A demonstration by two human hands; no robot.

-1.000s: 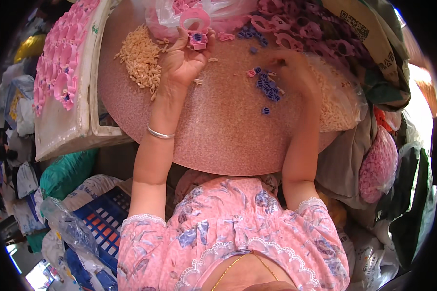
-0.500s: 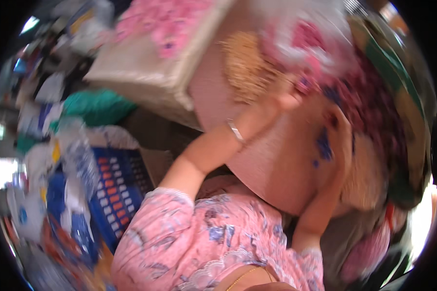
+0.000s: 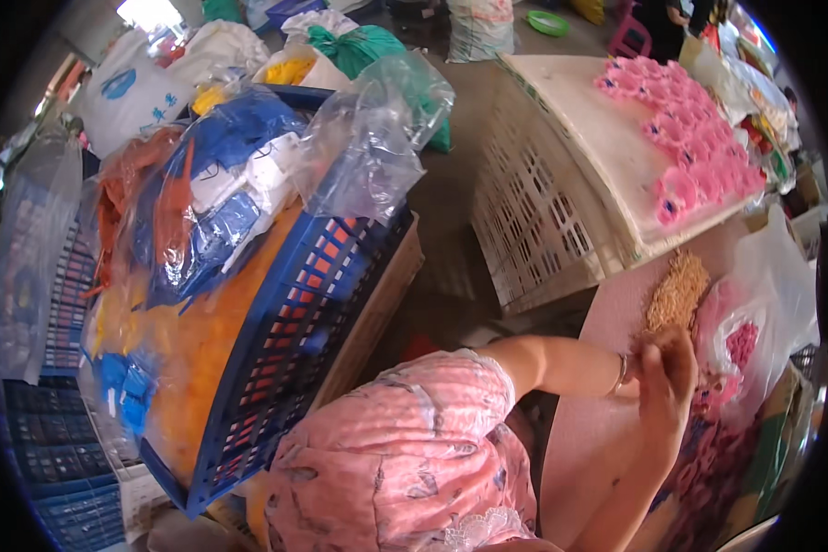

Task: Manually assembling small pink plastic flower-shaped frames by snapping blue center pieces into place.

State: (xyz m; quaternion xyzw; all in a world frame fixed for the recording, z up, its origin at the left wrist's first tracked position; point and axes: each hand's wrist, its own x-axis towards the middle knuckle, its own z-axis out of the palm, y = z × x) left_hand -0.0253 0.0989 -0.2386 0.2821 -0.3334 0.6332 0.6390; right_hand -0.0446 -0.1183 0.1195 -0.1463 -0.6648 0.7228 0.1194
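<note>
My two hands meet over the pink tabletop point(image 3: 584, 442), beside a heap of small tan, stick-like pieces point(image 3: 679, 287). In front is my right hand point(image 3: 669, 382), its fingers curled together around something too small to make out. My left hand point(image 3: 637, 371), with a bracelet at the wrist, reaches in from the left and is partly hidden behind the right one; its fingers seem pinched there. Close by on the right lies a clear plastic bag point(image 3: 771, 308) with pink pieces point(image 3: 741, 345) in it. Dark pink pieces point(image 3: 708, 460) are spread below the bag.
Pink artificial flowers point(image 3: 699, 129) rest in rows on a board atop an upturned white crate point(image 3: 534, 202). To my left stands a blue crate point(image 3: 276, 368) with orange contents and plastic-wrapped bundles point(image 3: 221, 193). Sacks and a green bag point(image 3: 359, 46) lie farther back.
The view has swung left, bringing the blue crate and the white crate fully in. My right hand, earlier apart at the right, has come up against my left.
</note>
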